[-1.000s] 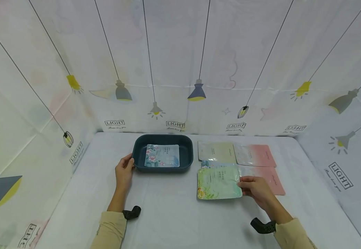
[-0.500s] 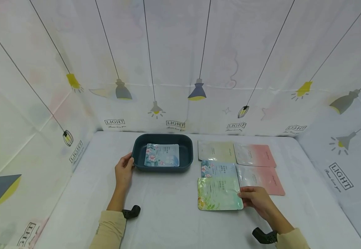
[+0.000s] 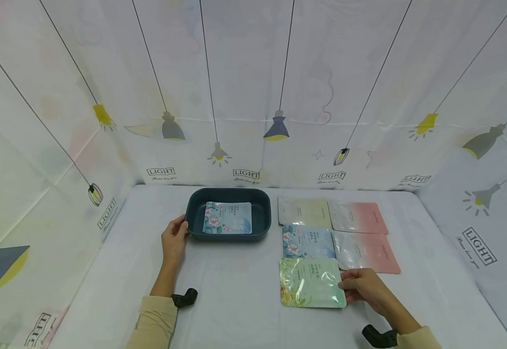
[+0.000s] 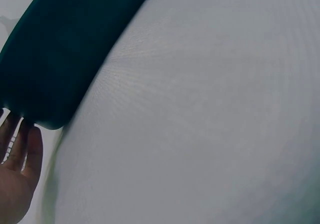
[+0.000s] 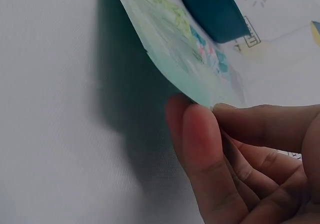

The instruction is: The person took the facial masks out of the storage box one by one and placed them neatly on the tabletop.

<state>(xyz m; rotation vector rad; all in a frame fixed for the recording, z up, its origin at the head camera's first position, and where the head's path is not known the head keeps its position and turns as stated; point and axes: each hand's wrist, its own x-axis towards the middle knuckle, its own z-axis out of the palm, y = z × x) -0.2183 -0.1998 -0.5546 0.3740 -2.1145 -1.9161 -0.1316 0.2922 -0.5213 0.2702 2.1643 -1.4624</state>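
Note:
Between thumb and fingers, my right hand [image 3: 362, 287] pinches the right edge of a green sheet mask packet [image 3: 312, 283] with a floral corner. In the right wrist view that packet [image 5: 165, 49] is tilted, casting a shadow on the cloth below. Its far edge lies right at the near edge of a blue floral packet [image 3: 309, 241]. My left hand [image 3: 175, 238] touches the left end of a dark teal bin [image 3: 229, 238], which holds another blue floral packet [image 3: 228, 218]. Seen from the left wrist, the fingers [image 4: 33, 151] are straight, tips against the bin's wall.
Behind the blue packet lies a beige packet [image 3: 304, 212]. To the right are two pink packets, one farther back [image 3: 358, 217] and one nearer [image 3: 368, 252]. White cloth [image 3: 236, 295] covers the table, and a lamp-patterned curtain [image 3: 244, 72] encloses its back and sides.
My right hand has drawn the green packet toward me, uncovering the blue floral packet beneath it. My left hand and the bin have stayed in place.

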